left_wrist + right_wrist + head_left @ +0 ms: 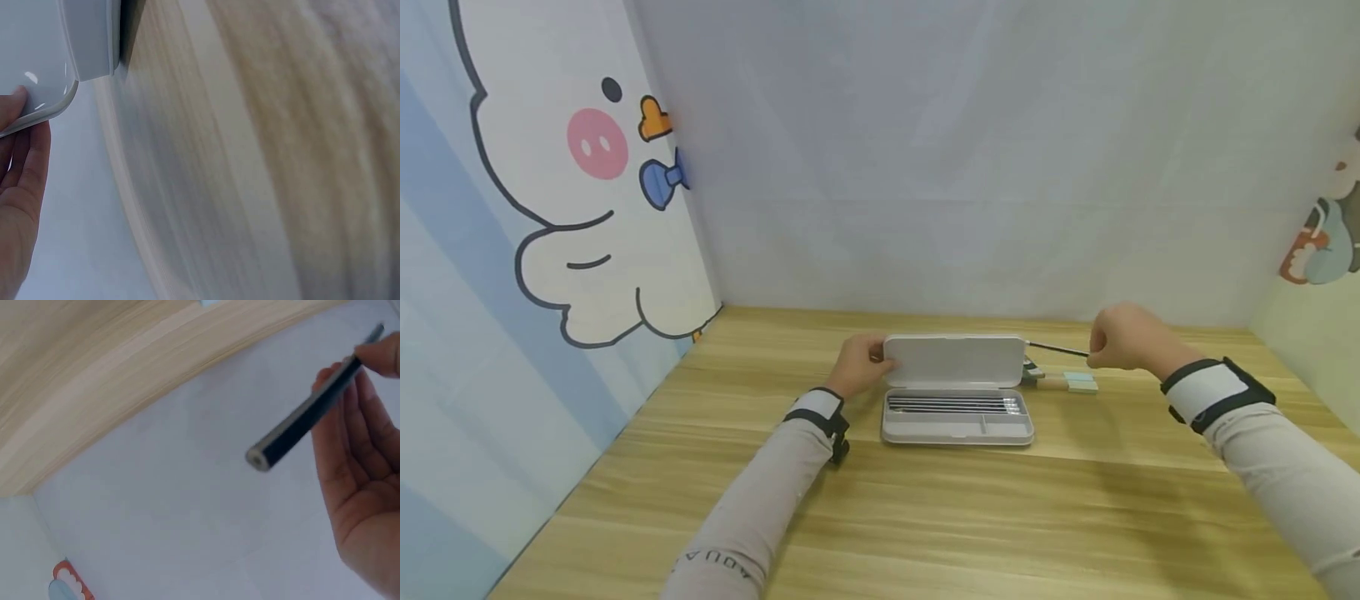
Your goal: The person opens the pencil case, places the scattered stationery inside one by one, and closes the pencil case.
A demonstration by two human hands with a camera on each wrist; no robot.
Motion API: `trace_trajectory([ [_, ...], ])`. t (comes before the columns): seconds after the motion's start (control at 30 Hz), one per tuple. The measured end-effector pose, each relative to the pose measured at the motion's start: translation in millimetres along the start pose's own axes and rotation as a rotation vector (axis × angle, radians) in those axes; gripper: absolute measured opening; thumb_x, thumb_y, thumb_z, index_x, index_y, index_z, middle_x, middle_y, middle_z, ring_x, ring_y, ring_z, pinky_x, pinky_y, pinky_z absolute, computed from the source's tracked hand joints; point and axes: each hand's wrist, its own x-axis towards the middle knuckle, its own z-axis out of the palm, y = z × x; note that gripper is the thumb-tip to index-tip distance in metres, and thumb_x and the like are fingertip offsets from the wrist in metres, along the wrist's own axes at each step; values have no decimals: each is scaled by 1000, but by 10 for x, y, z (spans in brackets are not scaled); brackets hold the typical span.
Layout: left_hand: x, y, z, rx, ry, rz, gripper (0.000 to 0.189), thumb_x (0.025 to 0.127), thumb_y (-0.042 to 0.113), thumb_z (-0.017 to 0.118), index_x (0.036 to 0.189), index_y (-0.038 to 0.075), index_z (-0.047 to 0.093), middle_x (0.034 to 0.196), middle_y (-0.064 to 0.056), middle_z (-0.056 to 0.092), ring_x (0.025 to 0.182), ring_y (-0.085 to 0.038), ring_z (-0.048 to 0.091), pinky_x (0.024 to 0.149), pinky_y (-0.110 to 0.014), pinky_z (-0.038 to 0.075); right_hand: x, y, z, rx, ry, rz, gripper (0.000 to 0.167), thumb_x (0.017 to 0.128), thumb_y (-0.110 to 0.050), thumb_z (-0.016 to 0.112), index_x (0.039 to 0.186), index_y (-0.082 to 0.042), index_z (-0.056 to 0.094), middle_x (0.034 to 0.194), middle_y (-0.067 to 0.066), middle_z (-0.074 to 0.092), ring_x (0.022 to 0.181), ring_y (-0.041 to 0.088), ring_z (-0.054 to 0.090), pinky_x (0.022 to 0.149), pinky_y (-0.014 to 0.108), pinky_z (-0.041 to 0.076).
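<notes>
A white pencil case (957, 439) lies on the table with its lid (955, 361) standing up. My left hand (855, 367) pinches the lid's left edge, the thumb (14, 105) on its inner face and the fingers behind. Several dark pencils (951, 404) lie side by side in the long rear compartment; two smaller compartments run along the front. My right hand (1127, 337) is raised to the right of the case, pinching a dark pencil (306, 419) between thumb and fingertips. In the head view that pencil points left, its far tip overlapping the lid's upper right corner.
Right of the lid, partly behind it, lie a dark green and white item (1032, 369) and a small pale green and white block (1080, 382). The wooden table (925, 517) ends at a white cloth backdrop (970, 167); a cartoon-printed curtain (550, 275) hangs at the left.
</notes>
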Motion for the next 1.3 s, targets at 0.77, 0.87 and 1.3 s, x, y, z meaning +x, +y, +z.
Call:
trace_trajectory([
  [0.77,-5,-21,21,-10,-4,-23,18,88,-6,76,106,-8,75,103,-25,77,91,-38,76,80,-36,66,424,-966,921,239,121,-274,5,82,2,77,83,-2,74,75,4,71,69,10,62,62,28,57],
  [0.87,2,0,4,-7,-7,-27,20,89,-6,75,108,-8,74,105,-26,77,92,-39,76,81,-37,66,425,-1001,924,204,90,-304,6,80,2,77,83,-3,75,76,3,72,69,9,61,63,27,56],
  [1.3,-11,22,11,32,4,-17,18,89,-5,76,106,-9,74,102,-26,77,91,-38,76,81,-39,67,290,-837,805,199,77,-290,5,82,-1,81,85,1,78,76,5,73,69,11,63,62,29,57],
])
